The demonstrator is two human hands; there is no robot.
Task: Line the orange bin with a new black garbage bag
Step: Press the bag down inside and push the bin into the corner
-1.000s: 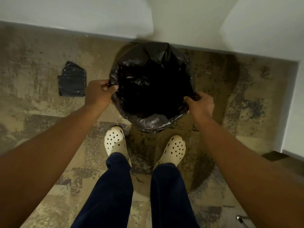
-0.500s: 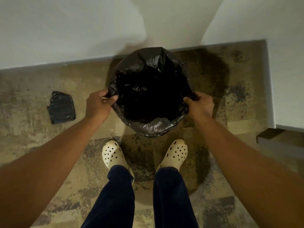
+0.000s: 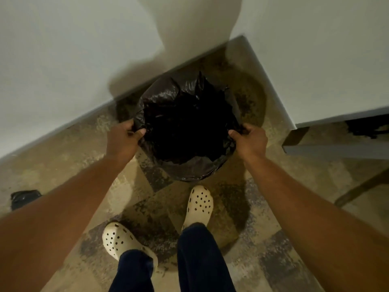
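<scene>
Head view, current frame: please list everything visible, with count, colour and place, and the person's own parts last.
Crinkled black plastic garbage bag: one, black, spread over the round bin in the corner; no orange of the bin shows.
Small folded black plastic bundle: one, black, on the floor at far left.
Mottled carpet floor: beige with grey patches.
Walls: white with a grey baseboard, meeting behind the bin.
Dark wooden furniture piece: one, brown, right edge; kind unclear.
Perforated clog shoes: two, cream, just below the bin.
Trouser legs: two, dark blue, bottom centre.
Left hand: fingers pinching the bag's left edge.
Right hand: fingers pinching the bag's right edge.
</scene>
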